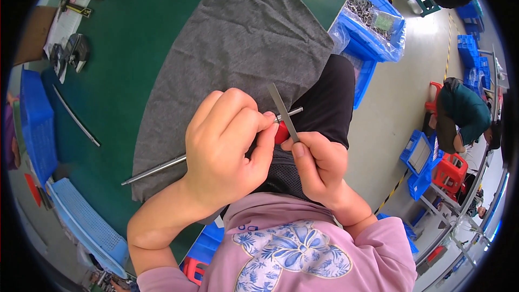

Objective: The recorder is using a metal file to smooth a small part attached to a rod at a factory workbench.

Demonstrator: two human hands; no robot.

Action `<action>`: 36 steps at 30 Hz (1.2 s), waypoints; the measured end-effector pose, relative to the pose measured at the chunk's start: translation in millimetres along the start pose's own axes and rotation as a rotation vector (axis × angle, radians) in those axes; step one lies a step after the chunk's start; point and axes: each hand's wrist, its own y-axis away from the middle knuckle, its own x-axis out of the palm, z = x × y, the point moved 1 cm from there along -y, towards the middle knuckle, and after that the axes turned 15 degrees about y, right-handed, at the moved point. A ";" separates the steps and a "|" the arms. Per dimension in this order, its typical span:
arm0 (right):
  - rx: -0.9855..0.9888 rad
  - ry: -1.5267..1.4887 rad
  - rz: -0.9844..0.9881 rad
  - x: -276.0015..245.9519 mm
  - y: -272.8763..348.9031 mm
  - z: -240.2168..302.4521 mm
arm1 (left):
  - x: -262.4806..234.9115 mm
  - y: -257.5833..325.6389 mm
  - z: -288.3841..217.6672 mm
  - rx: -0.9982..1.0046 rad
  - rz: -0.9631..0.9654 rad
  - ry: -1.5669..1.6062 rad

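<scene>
My left hand (226, 146) is closed around a thin shiny metal rod (158, 170), which slants up to the right through the fist. One end sticks out at the lower left over the cloth, and the other emerges past the thumb and fingertip. Between finger and thumb, my right hand (322, 165) pinches a narrow flat grey file (284, 112). The file crosses the rod near its right end, and they appear to touch there. Something red (281, 132) shows between the hands, too covered to name. A grey cloth (232, 38) lies beneath, over the table edge and lap.
On the green table (116, 75) lies another thin rod (75, 114). A blue bin (38, 121) and light blue basket (89, 221) line its left side. At the upper right, a blue crate (397, 48) holds small metal parts. Another person (465, 109) bends near a red stool (450, 176).
</scene>
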 end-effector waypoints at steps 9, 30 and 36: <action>0.201 -0.016 0.140 -12.5 -10.4 15.3 | 2.9 1.1 1.8 0.030 -0.021 0.024; -0.003 0.153 -0.036 0.5 -1.7 -1.6 | 5.5 -1.2 3.7 0.030 -0.035 0.058; 0.024 0.167 -0.008 1.0 -1.2 1.0 | 4.9 0.1 2.2 0.033 -0.039 0.058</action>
